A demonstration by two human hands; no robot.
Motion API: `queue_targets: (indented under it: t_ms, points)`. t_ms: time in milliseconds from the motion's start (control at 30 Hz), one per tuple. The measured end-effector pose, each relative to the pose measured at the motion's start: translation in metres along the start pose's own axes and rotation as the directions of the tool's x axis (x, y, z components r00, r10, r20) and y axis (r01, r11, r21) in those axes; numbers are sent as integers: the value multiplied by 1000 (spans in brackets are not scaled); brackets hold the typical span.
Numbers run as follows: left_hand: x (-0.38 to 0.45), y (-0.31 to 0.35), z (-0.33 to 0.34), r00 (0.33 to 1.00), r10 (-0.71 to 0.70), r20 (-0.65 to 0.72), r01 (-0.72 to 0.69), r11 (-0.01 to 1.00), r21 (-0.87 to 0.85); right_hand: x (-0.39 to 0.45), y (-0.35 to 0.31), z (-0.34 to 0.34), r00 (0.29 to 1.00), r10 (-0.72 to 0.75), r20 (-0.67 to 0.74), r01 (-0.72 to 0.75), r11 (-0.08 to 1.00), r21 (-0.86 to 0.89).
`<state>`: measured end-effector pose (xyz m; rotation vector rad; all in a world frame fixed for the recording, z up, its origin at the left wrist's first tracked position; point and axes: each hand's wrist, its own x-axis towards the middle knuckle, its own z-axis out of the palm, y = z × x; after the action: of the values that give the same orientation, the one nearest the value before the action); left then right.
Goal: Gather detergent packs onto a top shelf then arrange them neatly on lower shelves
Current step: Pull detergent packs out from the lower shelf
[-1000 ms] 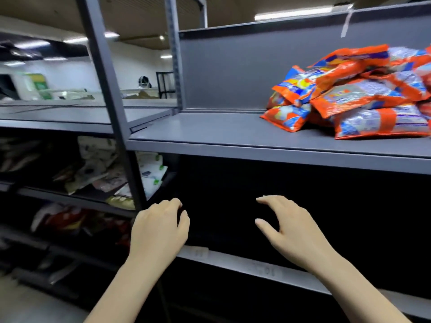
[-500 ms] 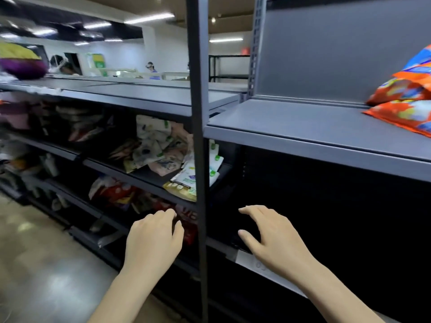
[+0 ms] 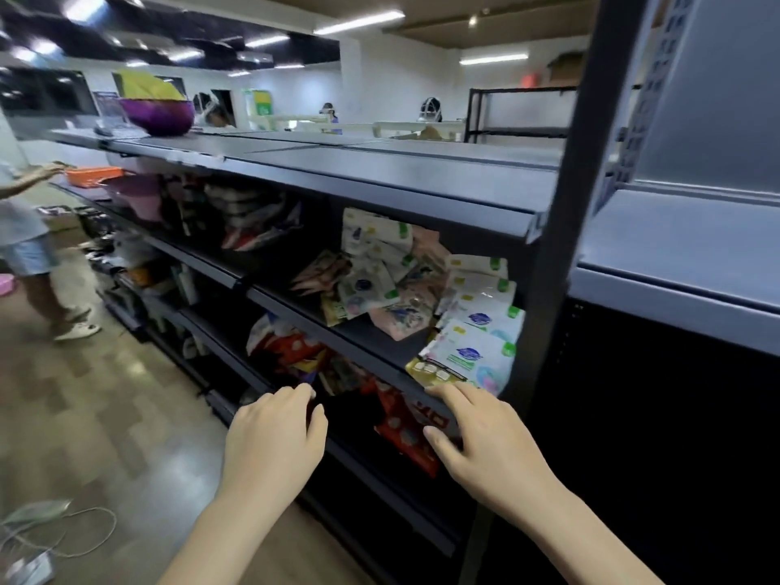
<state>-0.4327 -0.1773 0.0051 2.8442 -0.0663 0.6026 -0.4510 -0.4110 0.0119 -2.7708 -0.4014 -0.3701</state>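
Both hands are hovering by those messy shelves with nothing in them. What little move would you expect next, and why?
Probably the right hand dips a little to grip the red and orange plastic packs on the lower dark shelf just beneath it. Both it and the left hand hold nothing, fingers relaxed, and those packs lie loose and jumbled, nearest the fingertips. The grey metal top shelf to the right has bare room for them.

White and green pouches (image 3: pixel 472 331) lie at the right end of the dark metal middle shelf (image 3: pixel 320 318); red and orange packs (image 3: pixel 405 432) lie on the shelf below; a purple plastic bowl (image 3: pixel 158 116) sits on the far left end of the grey top shelf (image 3: pixel 380 171).
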Motion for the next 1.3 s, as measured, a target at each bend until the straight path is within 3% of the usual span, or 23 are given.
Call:
queue_targets:
  t_ms: [300, 800, 1300]
  points:
    - [64, -94, 20, 1000, -10, 2, 10, 999, -32, 94, -49, 57, 999, 37, 30, -37, 999, 0]
    - [205, -306, 22, 997, 66, 37, -65, 997, -30, 265, -195, 156, 988, 155, 7, -155, 986, 57]
    - [359, -405, 83, 986, 153, 59, -154, 988, 6, 426, -219, 223, 971, 238, 24, -239, 971, 25]
